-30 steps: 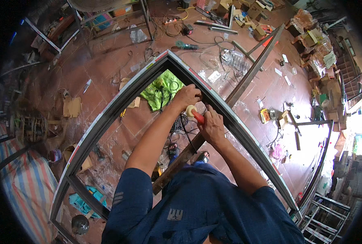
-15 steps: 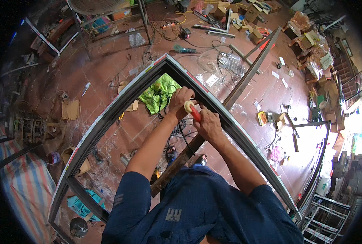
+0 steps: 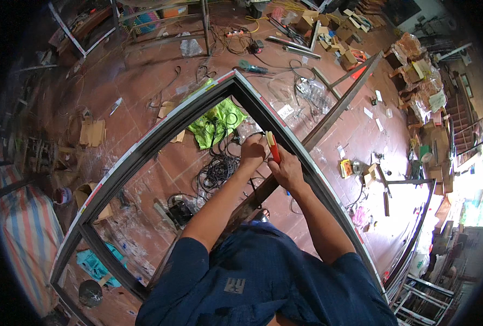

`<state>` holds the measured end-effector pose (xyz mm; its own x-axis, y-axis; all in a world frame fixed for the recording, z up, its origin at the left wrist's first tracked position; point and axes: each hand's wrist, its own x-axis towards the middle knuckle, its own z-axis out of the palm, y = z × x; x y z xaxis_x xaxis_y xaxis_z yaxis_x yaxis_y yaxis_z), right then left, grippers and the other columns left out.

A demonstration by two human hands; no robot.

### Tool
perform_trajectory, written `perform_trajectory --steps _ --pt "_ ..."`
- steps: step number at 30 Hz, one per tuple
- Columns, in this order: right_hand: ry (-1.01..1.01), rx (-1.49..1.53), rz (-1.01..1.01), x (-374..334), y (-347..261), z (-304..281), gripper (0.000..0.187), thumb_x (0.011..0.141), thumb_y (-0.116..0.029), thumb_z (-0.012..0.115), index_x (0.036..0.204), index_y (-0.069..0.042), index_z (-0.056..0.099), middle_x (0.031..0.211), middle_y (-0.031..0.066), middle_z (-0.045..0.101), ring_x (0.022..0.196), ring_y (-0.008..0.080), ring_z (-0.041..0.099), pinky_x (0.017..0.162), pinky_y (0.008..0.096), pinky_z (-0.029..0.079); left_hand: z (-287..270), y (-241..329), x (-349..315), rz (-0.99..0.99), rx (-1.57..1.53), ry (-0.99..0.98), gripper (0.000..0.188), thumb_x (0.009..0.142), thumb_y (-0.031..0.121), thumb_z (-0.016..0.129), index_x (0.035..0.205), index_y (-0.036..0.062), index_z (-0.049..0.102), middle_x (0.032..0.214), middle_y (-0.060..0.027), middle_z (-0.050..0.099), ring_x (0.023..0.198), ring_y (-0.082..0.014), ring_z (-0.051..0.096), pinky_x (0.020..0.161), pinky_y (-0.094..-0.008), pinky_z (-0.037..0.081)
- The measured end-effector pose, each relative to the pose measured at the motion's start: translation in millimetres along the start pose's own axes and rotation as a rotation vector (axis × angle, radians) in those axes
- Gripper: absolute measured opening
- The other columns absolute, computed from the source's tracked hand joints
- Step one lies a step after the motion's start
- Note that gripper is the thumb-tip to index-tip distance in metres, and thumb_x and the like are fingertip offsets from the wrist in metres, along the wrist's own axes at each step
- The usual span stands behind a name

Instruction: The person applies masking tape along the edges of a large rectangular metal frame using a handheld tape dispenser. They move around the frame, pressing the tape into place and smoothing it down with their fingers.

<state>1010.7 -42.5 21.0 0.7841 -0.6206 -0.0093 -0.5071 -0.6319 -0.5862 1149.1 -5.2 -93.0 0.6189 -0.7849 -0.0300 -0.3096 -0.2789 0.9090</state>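
My right hand (image 3: 288, 173) is closed round the red handle of a tool with a cream head (image 3: 270, 139). The head lies close to the right-hand bar of a large dark metal frame (image 3: 260, 107), just below its far corner. Beside the tool, my left hand (image 3: 254, 151) is closed, its curled fingers near the inner edge of that bar. What its fingers hold, if anything, is hidden. The frame surrounds both forearms and rests across a long brown bar (image 3: 331, 115) running under it.
A green plastic bag (image 3: 211, 130) and a heap of black cable (image 3: 219, 171) lie on the tiled floor inside the frame. Beyond it lie a green power tool (image 3: 252, 67) and clear plastic (image 3: 313, 93). A striped sheet (image 3: 27, 223) hangs at the left; a ladder (image 3: 423, 301) is lower right.
My view has shifted a little. The tool's head has turned from a round face to a narrow side view. My left hand has drawn lower and its fingers are more curled.
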Motion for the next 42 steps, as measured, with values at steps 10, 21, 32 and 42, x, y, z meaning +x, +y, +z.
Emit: perform_trajectory --steps 10,21,32,42 --pt "0.001 -0.004 -0.008 3 -4 9 0.042 0.083 -0.023 0.062 0.121 -0.005 0.059 0.092 0.0268 0.067 0.087 0.0484 0.066 0.079 0.0541 0.052 23 -40 28 -0.276 -0.213 -0.044 0.037 0.084 0.036 0.071 0.083 0.0 0.074 0.088 -0.0308 0.07 0.087 -0.0454 0.072 0.074 -0.0514 0.054" --pt "-0.032 0.184 0.115 -7 4 -10 0.038 0.088 -0.025 0.063 0.12 -0.005 0.062 0.088 0.0224 0.067 0.084 0.0414 0.069 0.079 0.0478 0.054 12 27 2 -0.214 0.024 0.022 0.032 0.088 0.032 0.063 0.082 0.0023 0.072 0.092 -0.0285 0.071 0.092 -0.0484 0.069 0.081 -0.0538 0.055" --pt "0.087 1.097 0.363 -41 50 -89 0.033 0.102 -0.033 0.058 0.109 -0.001 0.058 0.085 0.0113 0.067 0.067 0.0231 0.067 0.063 0.0373 0.059 27 27 -1 -0.17 0.12 0.146 0.033 0.089 0.029 0.057 0.094 -0.0032 0.065 0.102 -0.0323 0.069 0.098 -0.0502 0.067 0.087 -0.0579 0.053" --pt "-0.017 1.356 0.179 -71 111 -66 0.027 0.105 -0.027 0.059 0.112 -0.002 0.051 0.085 0.0134 0.065 0.067 0.0229 0.066 0.051 0.0348 0.057 73 72 -16 -0.528 0.059 0.555 0.028 0.094 0.021 0.054 0.102 -0.0007 0.068 0.107 -0.0296 0.07 0.105 -0.0493 0.066 0.089 -0.0559 0.052"
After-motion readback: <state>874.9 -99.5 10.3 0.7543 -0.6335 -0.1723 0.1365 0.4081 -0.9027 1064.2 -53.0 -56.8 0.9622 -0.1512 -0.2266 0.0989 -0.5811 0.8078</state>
